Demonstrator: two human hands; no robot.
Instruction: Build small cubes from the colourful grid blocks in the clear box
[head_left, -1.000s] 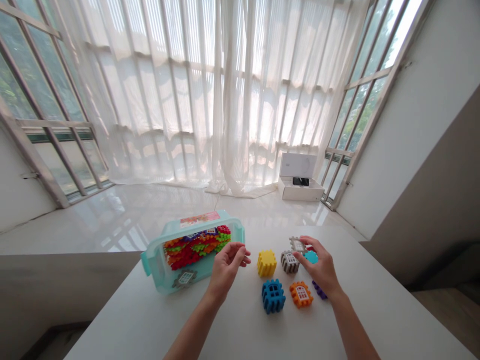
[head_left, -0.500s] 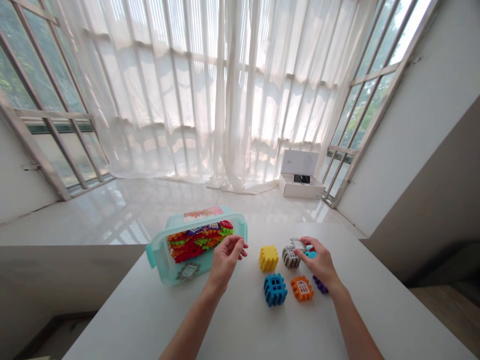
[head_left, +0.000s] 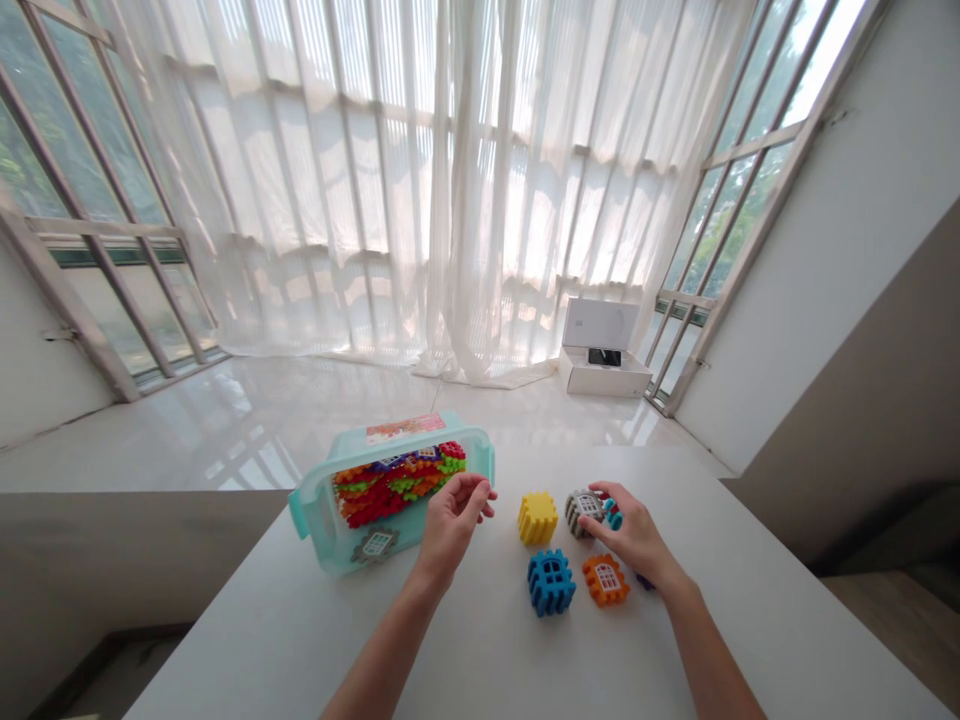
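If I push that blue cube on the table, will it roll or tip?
Probably neither: the blue cube sits flat on the table, so it should slide. Its open window holes suggest hollow plastic, likely light and stiff.

Home room: sheer curtains (head_left: 450,180), toy blocks (head_left: 397,483)

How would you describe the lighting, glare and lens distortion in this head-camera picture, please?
Head view: strong backlight through the curtain blows out the windows; the glossy floor mirrors the window bars; the wide lens bows the frames at the edges; the left hand, right hand and grey block on the table are sharp, evenly lit, with only faint shadows.
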